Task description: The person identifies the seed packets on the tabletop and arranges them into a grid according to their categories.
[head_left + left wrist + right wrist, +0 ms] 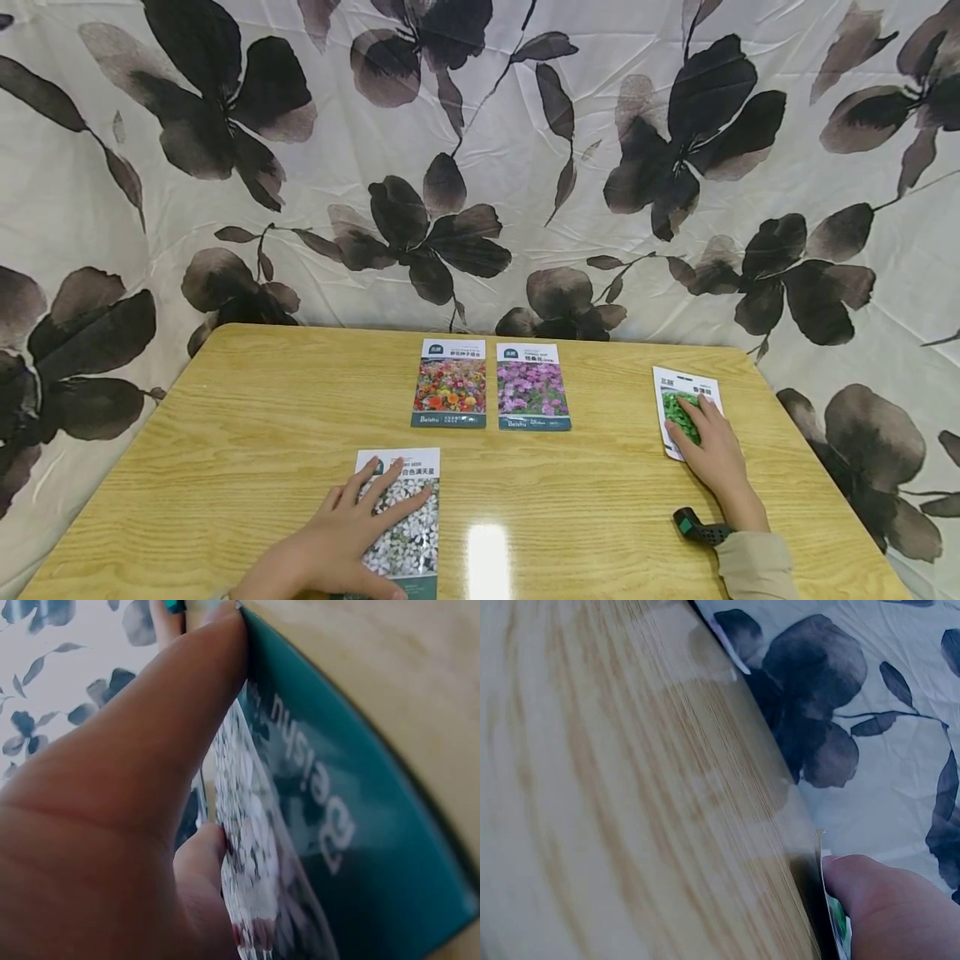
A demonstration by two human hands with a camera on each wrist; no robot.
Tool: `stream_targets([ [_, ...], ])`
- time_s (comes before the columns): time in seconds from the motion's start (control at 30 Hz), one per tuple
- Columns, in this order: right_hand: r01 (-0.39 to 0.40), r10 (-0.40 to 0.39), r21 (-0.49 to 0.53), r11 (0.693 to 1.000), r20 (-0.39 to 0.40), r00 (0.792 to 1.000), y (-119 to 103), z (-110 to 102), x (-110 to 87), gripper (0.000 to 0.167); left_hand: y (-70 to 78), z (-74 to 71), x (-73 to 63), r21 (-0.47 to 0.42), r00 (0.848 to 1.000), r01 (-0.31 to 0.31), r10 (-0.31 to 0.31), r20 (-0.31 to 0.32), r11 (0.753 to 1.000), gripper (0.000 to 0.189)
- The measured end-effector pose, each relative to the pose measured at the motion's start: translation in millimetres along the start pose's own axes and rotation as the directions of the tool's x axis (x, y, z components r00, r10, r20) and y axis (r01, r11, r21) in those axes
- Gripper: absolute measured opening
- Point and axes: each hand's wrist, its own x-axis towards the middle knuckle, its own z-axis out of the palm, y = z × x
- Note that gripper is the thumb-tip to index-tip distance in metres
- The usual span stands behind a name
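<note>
My left hand (343, 532) lies with spread fingers across a seed packet with white flowers (408, 533) at the table's near side. In the left wrist view, the thumb (187, 682) touches the teal end of that white-flower packet (330, 802). Toward the right side, my right hand (714, 454) rests on a seed packet with green leaves (678, 408), its fingers extended over the front. Only the thumb (885, 900) and a thin edge of the packet (823, 892) show in the right wrist view. Parts of both packets are hidden under the hands.
Two more seed packets lie side by side at the back: one with mixed orange and red flowers (452, 383), one with purple flowers (532, 387). A black band (701, 529) is on the right wrist. Floral cloth (480, 167) hangs behind the wooden table (585, 500).
</note>
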Motion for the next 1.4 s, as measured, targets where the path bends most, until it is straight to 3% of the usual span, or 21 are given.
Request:
stream_targets([
  [0.3,-0.002,0.002,-0.004,1.0,-0.001,1.0,-1,-1,-0.3,0.061,2.7,2.0,0.7,0.001,1.0,-0.012,0.012,-0.015,1.0,0.101],
  [0.53,0.0,0.0,-0.006,1.0,0.0,1.0,-1,-1,-0.3,0.061,7.3,2.2,2.4,-0.011,1.0,0.013,-0.013,0.011,1.0,0.101],
  [0.8,0.011,-0.011,-0.004,1.0,-0.006,1.0,-2,-2,-1.0,0.06,10.2,4.2,3.7,-0.011,1.0,0.0,0.0,0.017,1.0,0.1],
  [1.13,0.014,-0.014,-0.002,1.0,-0.005,1.0,-4,-5,-0.5,0.06,12.3,8.7,8.2,0.015,0.999,-0.044,0.044,-0.023,0.999,0.1],
  [1.4,0.002,-0.002,0.0,1.0,0.005,1.0,-4,-6,-0.7,0.061,10.1,18.7,19.2,0.076,0.997,-0.051,0.055,-0.046,0.996,0.103],
])
